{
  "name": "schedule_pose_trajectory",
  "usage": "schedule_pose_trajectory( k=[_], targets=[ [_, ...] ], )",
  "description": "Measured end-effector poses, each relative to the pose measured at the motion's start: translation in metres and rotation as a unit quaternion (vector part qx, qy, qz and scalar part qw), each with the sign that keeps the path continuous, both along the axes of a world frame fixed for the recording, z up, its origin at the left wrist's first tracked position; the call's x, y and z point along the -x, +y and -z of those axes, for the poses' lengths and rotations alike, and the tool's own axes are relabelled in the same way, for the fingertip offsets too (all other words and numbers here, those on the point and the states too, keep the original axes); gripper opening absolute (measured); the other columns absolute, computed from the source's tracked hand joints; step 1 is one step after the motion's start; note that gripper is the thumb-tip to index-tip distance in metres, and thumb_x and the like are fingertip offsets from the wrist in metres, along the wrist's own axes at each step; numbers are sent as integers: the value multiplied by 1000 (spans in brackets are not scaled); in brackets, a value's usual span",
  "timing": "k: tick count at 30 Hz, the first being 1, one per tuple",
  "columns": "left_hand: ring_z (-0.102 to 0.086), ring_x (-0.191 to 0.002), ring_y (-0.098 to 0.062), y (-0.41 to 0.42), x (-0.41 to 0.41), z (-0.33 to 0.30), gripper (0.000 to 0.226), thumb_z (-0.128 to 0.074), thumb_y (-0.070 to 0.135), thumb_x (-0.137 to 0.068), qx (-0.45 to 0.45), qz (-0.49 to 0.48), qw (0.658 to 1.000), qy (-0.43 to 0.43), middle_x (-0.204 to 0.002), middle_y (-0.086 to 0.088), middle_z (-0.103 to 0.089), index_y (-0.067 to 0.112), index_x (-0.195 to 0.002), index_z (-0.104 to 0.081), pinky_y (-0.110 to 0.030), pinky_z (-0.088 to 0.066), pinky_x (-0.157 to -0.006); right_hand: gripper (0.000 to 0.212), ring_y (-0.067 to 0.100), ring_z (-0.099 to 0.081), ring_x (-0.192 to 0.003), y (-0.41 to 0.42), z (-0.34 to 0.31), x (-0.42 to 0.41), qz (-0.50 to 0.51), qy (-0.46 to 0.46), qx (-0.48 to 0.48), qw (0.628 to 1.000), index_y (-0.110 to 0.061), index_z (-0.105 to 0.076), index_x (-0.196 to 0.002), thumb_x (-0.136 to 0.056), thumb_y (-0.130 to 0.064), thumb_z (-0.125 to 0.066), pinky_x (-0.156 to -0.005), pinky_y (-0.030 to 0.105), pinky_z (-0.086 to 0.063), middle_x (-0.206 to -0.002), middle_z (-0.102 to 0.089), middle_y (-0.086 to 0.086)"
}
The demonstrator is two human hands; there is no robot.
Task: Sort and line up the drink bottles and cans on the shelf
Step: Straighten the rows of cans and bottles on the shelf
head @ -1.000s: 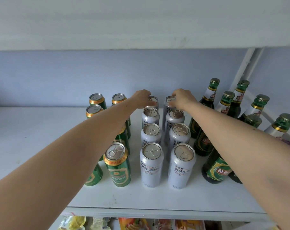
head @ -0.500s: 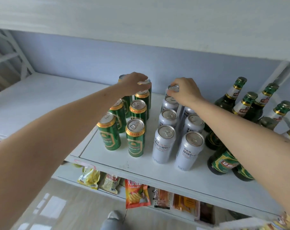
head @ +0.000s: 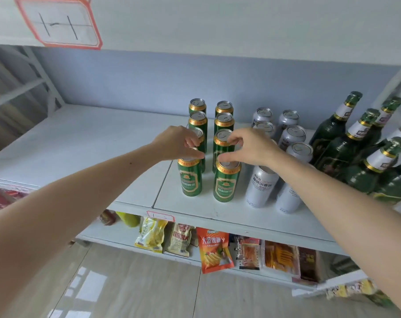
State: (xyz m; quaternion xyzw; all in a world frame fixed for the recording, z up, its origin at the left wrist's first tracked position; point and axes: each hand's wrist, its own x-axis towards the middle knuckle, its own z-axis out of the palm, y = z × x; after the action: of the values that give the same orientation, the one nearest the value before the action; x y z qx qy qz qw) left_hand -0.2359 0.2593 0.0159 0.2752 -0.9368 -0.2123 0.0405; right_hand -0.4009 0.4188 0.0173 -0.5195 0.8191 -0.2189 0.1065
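Observation:
Green cans with gold rims stand in two rows on the white shelf (head: 80, 143). My left hand (head: 176, 143) grips the top of the front left green can (head: 190, 180). My right hand (head: 247, 148) grips the top of the front right green can (head: 226, 183). More green cans (head: 223, 121) run in line behind them toward the back wall. Silver cans (head: 260, 187) form two rows to the right, partly hidden by my right forearm. Green glass bottles (head: 332, 127) with gold foil necks cluster at the far right.
The shelf's left half is bare white board, with a metal frame (head: 18, 88) at its left end. A red-framed label (head: 59, 21) hangs on the shelf above. Snack packets (head: 214, 249) sit on the lower shelf, above a tiled floor.
Both hands drew back from the rear cans to the front pair of green cans. The camera pulled back and swung left, showing more of the shelf and floor.

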Motion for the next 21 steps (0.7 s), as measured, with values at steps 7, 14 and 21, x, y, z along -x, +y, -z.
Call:
schedule_pose_trajectory(
  k=[7, 14, 21],
  targets=[
    [-46, -112, -19, 2, -13, 12, 59, -80, 52, -63, 132, 57, 988, -59, -117, 2, -51, 35, -117, -62, -38, -51, -81, 80, 26, -57, -116, -4, 12, -34, -1, 65, -130, 989, -26, -55, -128, -57, -46, -87, -91, 43, -50, -125, -61, -1],
    [-59, -97, -27, -4, -11, 24, 55, -78, 34, -70, 34, 57, 997, -37, -112, -6, -62, 27, -119, -56, -42, -54, -82, 69, 27, -56, -113, -8, 15, -40, 21, 55, -124, 991, -23, -55, -128, -66, -31, -85, -88, 40, -48, -126, -60, 4],
    [-59, -96, -26, -8, -10, 25, 52, -80, 31, -71, 24, 56, 998, -22, -111, -5, -64, 25, -118, -58, -39, -53, -82, 65, 28, -58, -108, -18, 16, -40, 19, 55, -121, 991, -24, -58, -121, -64, -34, -86, -87, 45, -51, -121, -61, 5]
  ],
)
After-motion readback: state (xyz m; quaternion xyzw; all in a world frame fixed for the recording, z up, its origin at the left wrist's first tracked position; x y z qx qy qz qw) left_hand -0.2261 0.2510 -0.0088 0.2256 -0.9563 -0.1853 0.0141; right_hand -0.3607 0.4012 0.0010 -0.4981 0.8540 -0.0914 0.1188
